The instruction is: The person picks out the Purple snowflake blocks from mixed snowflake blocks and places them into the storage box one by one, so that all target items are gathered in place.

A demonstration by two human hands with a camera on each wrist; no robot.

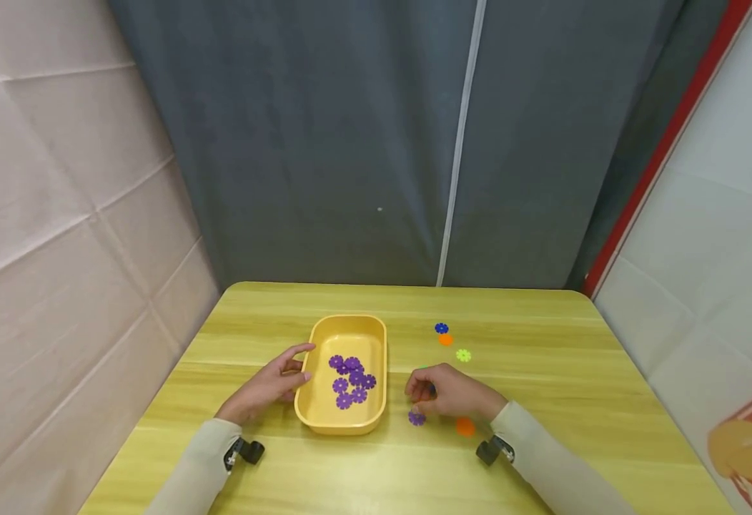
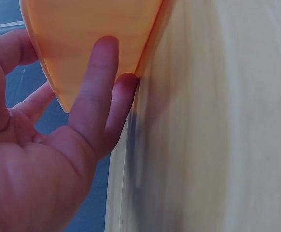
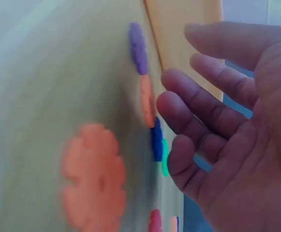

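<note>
Purple flower disc just below your right fingertips

Your right hand [image 1: 448, 395] hovers with fingers loosely curled, holding nothing, and the flat purple flower-shaped plastic disc [image 1: 417, 418] lies on the yellow-green wooden table [image 1: 543, 372] just toward you from its fingertips, between that hand and the yellow oblong plastic tray [image 1: 376, 336]. The tray's long axis runs away from you. Your left hand [image 1: 266, 390], fingers straight, rests against the tray's left wall, farther from the disc.

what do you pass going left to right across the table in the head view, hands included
left hand → yellow tray with purple flower pieces → loose purple flower piece → right hand → lime green flower piece
</note>
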